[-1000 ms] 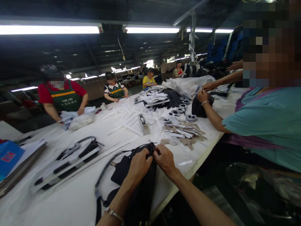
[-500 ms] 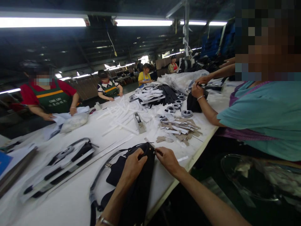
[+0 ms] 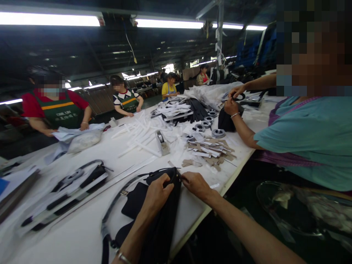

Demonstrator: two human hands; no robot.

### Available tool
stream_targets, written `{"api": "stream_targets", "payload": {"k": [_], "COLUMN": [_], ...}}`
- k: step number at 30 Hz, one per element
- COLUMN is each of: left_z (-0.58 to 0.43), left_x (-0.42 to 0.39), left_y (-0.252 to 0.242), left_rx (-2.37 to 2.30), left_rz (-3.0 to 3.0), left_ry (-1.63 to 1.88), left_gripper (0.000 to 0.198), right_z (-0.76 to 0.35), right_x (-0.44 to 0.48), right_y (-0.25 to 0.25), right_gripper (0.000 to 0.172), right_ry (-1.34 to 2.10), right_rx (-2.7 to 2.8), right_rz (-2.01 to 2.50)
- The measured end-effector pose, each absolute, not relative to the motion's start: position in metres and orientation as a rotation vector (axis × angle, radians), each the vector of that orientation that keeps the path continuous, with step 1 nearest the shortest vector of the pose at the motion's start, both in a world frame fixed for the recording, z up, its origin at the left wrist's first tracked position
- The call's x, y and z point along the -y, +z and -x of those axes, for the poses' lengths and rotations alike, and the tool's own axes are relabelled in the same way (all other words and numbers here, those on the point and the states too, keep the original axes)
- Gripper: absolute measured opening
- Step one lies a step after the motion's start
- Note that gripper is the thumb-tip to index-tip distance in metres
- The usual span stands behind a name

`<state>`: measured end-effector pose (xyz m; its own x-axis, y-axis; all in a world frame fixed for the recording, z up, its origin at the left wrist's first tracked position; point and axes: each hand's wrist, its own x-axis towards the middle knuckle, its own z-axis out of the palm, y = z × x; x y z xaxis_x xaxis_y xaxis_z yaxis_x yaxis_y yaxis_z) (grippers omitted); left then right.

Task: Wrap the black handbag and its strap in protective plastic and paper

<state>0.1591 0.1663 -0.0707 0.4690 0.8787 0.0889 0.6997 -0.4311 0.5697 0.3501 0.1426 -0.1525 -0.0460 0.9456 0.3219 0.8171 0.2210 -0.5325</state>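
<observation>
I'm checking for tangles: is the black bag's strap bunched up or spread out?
Spread out: the strap curves in an open loop beside the black bag, with white tabletop showing inside it.

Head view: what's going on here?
The person's left hand holds a black bag near its top; the right hand is at its upper corner, what it grips too small to tell. The bag is at the near edge of the white table. At right, a co-worker in teal has both hands at a dark item.
</observation>
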Motion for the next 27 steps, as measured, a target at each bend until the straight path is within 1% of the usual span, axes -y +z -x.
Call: {"api": "stream_targets", "payload": {"k": [3, 7, 12, 15, 19, 21, 24, 27], "left_z": [-0.159, -0.158, -0.156, -0.157, -0.161, -0.164, -0.168, -0.17], "left_x": [-0.166, -0.165, -0.165, -0.165, -0.161, -0.159, -0.156, -0.155], "left_y": [-0.071, -0.07, -0.068, -0.069, -0.069, -0.069, -0.067, -0.068], "left_rx": [-1.308, -1.312, -1.338, -1.351, -1.369, -1.369, -1.356, -1.339], "left_rz": [-2.268, -2.264, -2.254, -2.265, -2.303, -2.333, -2.376, -2.398], "left_ry": [0.525, 0.526, 0.523, 0.515, 0.492, 0.477, 0.455, 0.449], "left_gripper": [0.011, 0.012, 0.01, 0.011, 0.011, 0.012, 0.014, 0.016], "right_z": [-0.352, -0.35, -0.353, -0.356, -0.354, -0.351, -0.349, -0.349], "right_x": [-0.148, -0.149, -0.138, -0.135, -0.144, -0.152, -0.161, -0.163], "right_y": [-0.149, -0.148, -0.152, -0.153, -0.148, -0.143, -0.134, -0.13], "right_gripper": [0.014, 0.013, 0.013, 0.013, 0.017, 0.015, 0.012, 0.014], "right_ry": [0.283, 0.334, 0.502, 0.69, 1.077, 1.231, 1.39, 1.486], "right_rx": [1.93, 1.896, 1.737, 1.581, 1.343, 1.225, 1.087, 0.994], "right_rz": [1.612, 1.606, 1.597, 1.608, 1.643, 1.658, 1.671, 1.652]}}
